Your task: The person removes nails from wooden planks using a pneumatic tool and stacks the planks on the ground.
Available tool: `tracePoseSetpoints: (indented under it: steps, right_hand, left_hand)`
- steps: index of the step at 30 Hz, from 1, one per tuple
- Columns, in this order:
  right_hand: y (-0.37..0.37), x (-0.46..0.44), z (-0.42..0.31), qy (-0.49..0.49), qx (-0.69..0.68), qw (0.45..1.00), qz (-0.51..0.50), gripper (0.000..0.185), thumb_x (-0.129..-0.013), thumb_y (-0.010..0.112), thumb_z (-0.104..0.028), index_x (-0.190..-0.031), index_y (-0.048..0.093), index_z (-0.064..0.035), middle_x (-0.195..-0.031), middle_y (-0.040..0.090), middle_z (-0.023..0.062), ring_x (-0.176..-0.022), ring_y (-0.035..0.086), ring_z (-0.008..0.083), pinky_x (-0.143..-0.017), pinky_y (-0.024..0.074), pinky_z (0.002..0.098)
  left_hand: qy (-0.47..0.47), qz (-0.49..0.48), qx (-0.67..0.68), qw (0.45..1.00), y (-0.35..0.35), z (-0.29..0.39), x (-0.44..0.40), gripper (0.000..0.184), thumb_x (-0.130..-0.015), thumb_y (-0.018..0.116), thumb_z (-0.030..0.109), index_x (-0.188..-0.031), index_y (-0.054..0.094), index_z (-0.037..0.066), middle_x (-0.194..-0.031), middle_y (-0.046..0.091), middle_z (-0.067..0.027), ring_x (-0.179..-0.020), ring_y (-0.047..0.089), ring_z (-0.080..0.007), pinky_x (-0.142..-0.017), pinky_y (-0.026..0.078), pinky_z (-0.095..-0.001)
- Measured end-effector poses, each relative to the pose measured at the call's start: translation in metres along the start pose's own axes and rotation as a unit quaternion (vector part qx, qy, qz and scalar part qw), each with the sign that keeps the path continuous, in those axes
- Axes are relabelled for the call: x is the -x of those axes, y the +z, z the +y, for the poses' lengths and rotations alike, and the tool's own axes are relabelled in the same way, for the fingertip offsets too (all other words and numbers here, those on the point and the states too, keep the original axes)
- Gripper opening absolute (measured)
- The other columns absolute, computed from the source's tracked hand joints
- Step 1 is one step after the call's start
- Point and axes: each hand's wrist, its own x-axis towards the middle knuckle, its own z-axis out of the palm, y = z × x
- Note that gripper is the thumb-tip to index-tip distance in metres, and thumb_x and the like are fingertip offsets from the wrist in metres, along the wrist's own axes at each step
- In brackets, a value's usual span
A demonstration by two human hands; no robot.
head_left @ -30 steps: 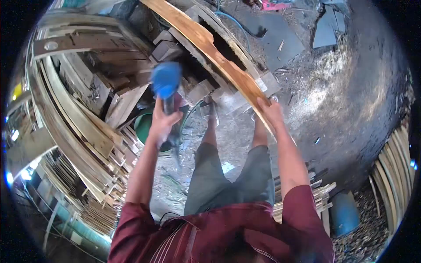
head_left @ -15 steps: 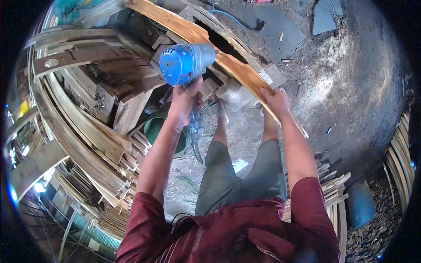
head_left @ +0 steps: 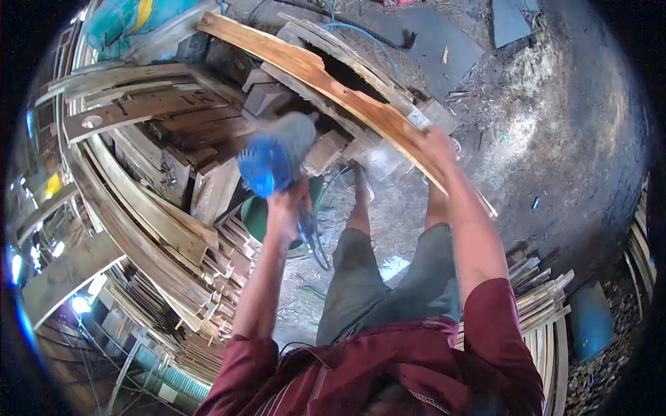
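Note:
My left hand (head_left: 286, 202) is wrapped around the handle of a blue and grey pistol-grip power tool (head_left: 272, 163), blurred by motion; its exact kind does not show. A dark cord hangs below the grip. The tool is left of a long, curved-edge wooden board (head_left: 305, 64) and apart from it. My right hand (head_left: 438, 149) grips this board near its lower right end, fingers closed over the edge. The board slants from upper left to lower right and lies over a rough timber support (head_left: 340, 45).
Stacked planks (head_left: 159, 232) fill the left side. A green bucket (head_left: 258, 220) stands behind my left forearm. A blue hose (head_left: 361, 29) lies beyond the support. More wood strips (head_left: 534, 305) and a blue drum (head_left: 590, 322) are at the right.
My left hand has drawn the power tool away from the board, left and down toward me. My right hand keeps its grip, and the board has hardly moved.

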Motion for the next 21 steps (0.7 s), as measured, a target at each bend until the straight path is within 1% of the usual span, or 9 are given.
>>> tracePoseSetpoints:
  steps: [2,5,7,8,12,13,16,19,21]
  right_hand:
    - [0.012,0.001,-0.043,0.023,0.017,0.999,0.041,0.086,-0.073,0.048,-0.079,-0.109,0.065,-0.0024,-0.111,0.064,0.0222,-0.106,0.061,0.0349,-0.091,0.0464,0.0412]
    - [0.023,0.016,-0.064,0.021,0.094,0.991,0.094,0.09,-0.077,0.033,-0.083,-0.105,0.069,-0.0063,-0.104,0.067,0.0192,-0.101,0.064,0.0336,-0.085,0.0488,0.0418]
    - [0.011,0.04,-0.049,0.034,0.162,0.98,0.106,0.09,-0.077,0.027,-0.084,-0.1,0.071,-0.0082,-0.095,0.069,0.0191,-0.094,0.066,0.0345,-0.082,0.0501,0.0432]
    - [0.001,0.05,-0.02,0.034,0.169,0.98,0.1,0.09,-0.078,0.028,-0.084,-0.1,0.07,-0.0075,-0.096,0.069,0.0193,-0.095,0.066,0.035,-0.082,0.0497,0.0446]
    - [-0.068,0.09,0.175,-0.03,0.266,0.937,0.225,0.064,-0.083,0.049,-0.067,-0.082,0.07,-0.0068,-0.079,0.066,0.0194,-0.076,0.064,0.039,-0.068,0.0511,0.0446]
    - [-0.103,0.123,0.172,0.057,0.243,0.955,0.158,0.063,-0.082,0.053,-0.063,-0.092,0.068,-0.0027,-0.089,0.066,0.0232,-0.085,0.063,0.0391,-0.077,0.048,0.0457]
    - [-0.172,0.14,0.285,0.067,0.326,0.917,0.22,0.056,-0.079,0.063,-0.056,-0.095,0.068,-0.0024,-0.089,0.066,0.0238,-0.082,0.063,0.0378,-0.076,0.0473,0.0448]
    - [-0.207,0.15,0.205,0.11,0.278,0.933,0.199,0.062,-0.078,0.062,-0.06,-0.095,0.068,-0.0008,-0.089,0.066,0.0246,-0.085,0.063,0.0388,-0.077,0.047,0.046]
    - [-0.219,0.118,0.203,0.103,0.315,0.926,0.179,0.067,-0.077,0.059,-0.064,-0.095,0.068,0.0,-0.09,0.066,0.0255,-0.088,0.063,0.0404,-0.078,0.0466,0.0469]
  left_hand:
    - [-0.034,0.006,-0.011,0.999,-0.016,-0.033,0.023,0.013,-0.086,0.062,0.017,-0.087,0.057,0.005,-0.063,0.053,-0.0024,-0.052,0.05,-0.0137,-0.049,0.04,-0.028]
    - [-0.005,0.024,-0.117,0.993,-0.027,-0.059,0.058,0.03,-0.086,0.06,0.028,-0.065,0.056,0.007,-0.064,0.054,-0.0036,-0.056,0.05,-0.0137,-0.053,0.039,-0.0293]
    - [-0.145,0.06,-0.043,0.987,-0.037,-0.077,0.072,0.018,-0.083,0.064,0.021,-0.08,0.057,0.005,-0.067,0.054,-0.0013,-0.058,0.051,-0.0125,-0.053,0.039,-0.0288]
    - [-0.084,0.041,-0.124,0.988,-0.045,-0.081,0.08,0.019,-0.082,0.067,0.022,-0.084,0.058,0.005,-0.067,0.054,-0.0016,-0.059,0.051,-0.0125,-0.053,0.039,-0.0303]
    - [-0.086,0.045,-0.157,0.983,-0.06,-0.087,0.09,0.026,-0.083,0.067,0.024,-0.095,0.059,0.003,-0.076,0.059,-0.0049,-0.069,0.055,-0.0168,-0.062,0.045,-0.0357]
    - [-0.053,0.037,-0.178,0.982,-0.065,-0.088,0.09,0.026,-0.084,0.066,0.024,-0.097,0.059,0.002,-0.079,0.06,-0.006,-0.071,0.056,-0.0183,-0.065,0.046,-0.0363]
    - [-0.057,0.02,-0.237,0.97,-0.073,-0.085,0.079,0.032,-0.084,0.066,0.025,-0.103,0.058,0.001,-0.086,0.062,-0.01,-0.075,0.056,-0.0227,-0.069,0.046,-0.0379]
    - [0.053,0.043,-0.16,0.985,-0.065,-0.082,0.05,0.03,-0.088,0.061,0.03,-0.081,0.057,0.001,-0.067,0.054,-0.0033,-0.06,0.051,-0.0145,-0.056,0.041,-0.0309]
    - [0.031,0.03,-0.054,0.998,-0.05,-0.06,0.03,0.025,-0.086,0.065,0.026,-0.085,0.057,0.002,-0.069,0.053,-0.0015,-0.06,0.049,-0.0132,-0.055,0.04,-0.0287]
